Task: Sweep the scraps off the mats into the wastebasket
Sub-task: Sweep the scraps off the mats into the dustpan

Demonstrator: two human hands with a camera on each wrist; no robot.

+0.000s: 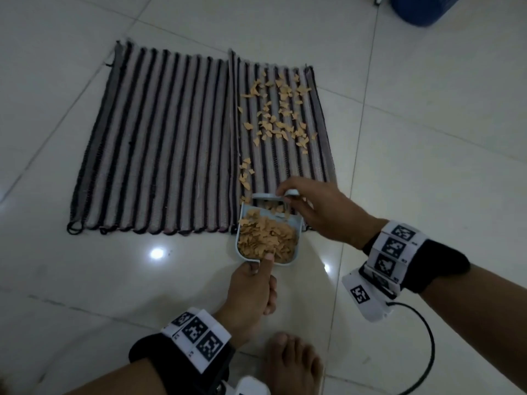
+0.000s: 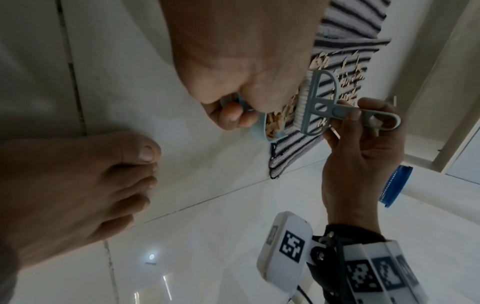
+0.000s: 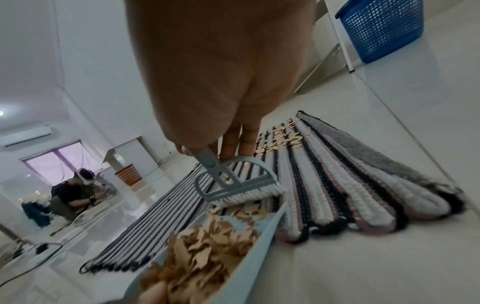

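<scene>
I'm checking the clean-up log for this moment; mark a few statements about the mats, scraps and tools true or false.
1. The left hand holds the dustpan by its handle. True.
2. The dustpan is empty. False: it is heaped with scraps.
3. The right hand holds a small brush. True.
4. Both mats are littered. False: the left mat looks bare; loose scraps lie on the right mat.
5. The blue wastebasket stands on the mats. False: it stands on the floor beyond them.
</scene>
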